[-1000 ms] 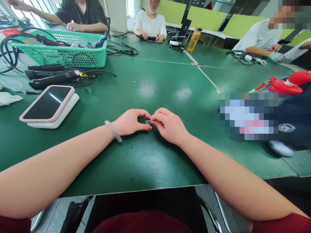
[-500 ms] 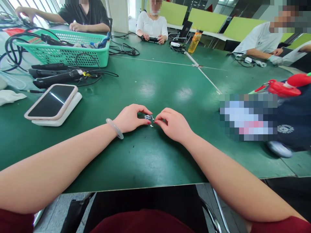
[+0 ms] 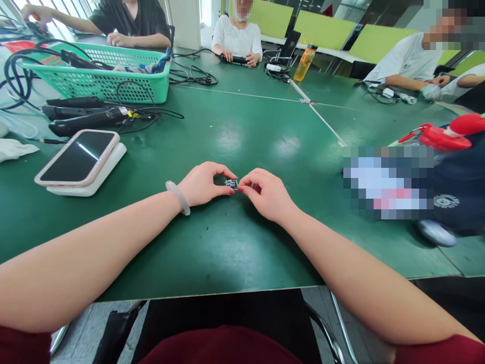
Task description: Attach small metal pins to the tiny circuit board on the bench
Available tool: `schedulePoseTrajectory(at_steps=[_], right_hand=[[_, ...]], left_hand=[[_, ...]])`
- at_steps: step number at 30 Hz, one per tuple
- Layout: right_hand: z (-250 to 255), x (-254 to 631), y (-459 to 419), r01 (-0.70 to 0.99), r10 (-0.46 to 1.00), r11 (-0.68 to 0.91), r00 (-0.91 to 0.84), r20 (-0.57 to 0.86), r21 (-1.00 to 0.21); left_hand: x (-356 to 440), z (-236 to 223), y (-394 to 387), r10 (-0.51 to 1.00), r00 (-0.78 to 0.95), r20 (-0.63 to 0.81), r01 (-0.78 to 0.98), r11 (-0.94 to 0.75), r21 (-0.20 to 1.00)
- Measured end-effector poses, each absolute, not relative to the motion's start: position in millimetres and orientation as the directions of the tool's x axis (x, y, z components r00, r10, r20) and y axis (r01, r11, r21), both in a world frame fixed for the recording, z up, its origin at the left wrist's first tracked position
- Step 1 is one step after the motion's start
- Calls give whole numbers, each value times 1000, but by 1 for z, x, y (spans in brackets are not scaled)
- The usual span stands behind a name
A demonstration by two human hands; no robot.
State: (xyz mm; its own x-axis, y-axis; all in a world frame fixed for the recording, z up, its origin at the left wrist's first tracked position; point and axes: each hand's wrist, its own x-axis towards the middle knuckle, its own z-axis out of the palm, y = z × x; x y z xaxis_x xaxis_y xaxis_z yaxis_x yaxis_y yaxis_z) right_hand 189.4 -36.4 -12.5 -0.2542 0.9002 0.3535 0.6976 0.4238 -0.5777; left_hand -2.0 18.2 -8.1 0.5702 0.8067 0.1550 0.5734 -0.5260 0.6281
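Between the thumb and forefinger of my left hand [image 3: 204, 183] is a small flat dark piece with white markings [image 3: 231, 183], held just above or on the green table; its exact kind is too small to tell. A pale bangle [image 3: 178, 197] circles my left wrist. My right hand [image 3: 267, 194] is closed in a pinch, with its fingertips at the right edge of the dark piece. Whatever lies between those right fingertips is hidden or too small to name.
To the left, a phone [image 3: 78, 156] rests on a white box-like object [image 3: 91, 188]. Behind are black corded tools [image 3: 89, 120] and a green basket [image 3: 113, 86] with cables. A mouse [image 3: 437, 232] and dark bag [image 3: 458, 187] are right. Several people sit around the table [image 3: 242, 253].
My right hand has shifted slightly left, its fingertips now against the dark piece's edge. The tiny white bit seen below the fingertips earlier no longer shows on the table.
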Motion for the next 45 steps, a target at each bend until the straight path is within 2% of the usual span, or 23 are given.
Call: schedulePoseTrajectory(at_steps=[2, 7, 26, 31, 37, 45], right_hand=[[-12, 188, -37, 643, 894, 434, -220, 391, -631], [-12, 186, -37, 610, 885, 451, -209, 416, -652], [-8, 187, -37, 664, 930, 363, -215, 298, -654], [-9, 194, -32, 742, 929, 348, -191, 316, -574], [-15, 199, -28, 850, 959, 284, -242, 151, -443], [-15, 194, -27, 896, 956, 287, -248, 154, -339]], left_hand=[[-2, -8, 17, 787, 589, 184, 557, -560, 613], [0, -9, 14, 755, 628, 187, 517, -585, 625], [2, -8, 12, 743, 651, 155, 511, -580, 634], [2, -6, 14, 786, 603, 136, 563, -540, 626], [1, -7, 19, 859, 510, 40, 626, -402, 668], [2, -6, 18, 839, 542, 44, 620, -434, 653]])
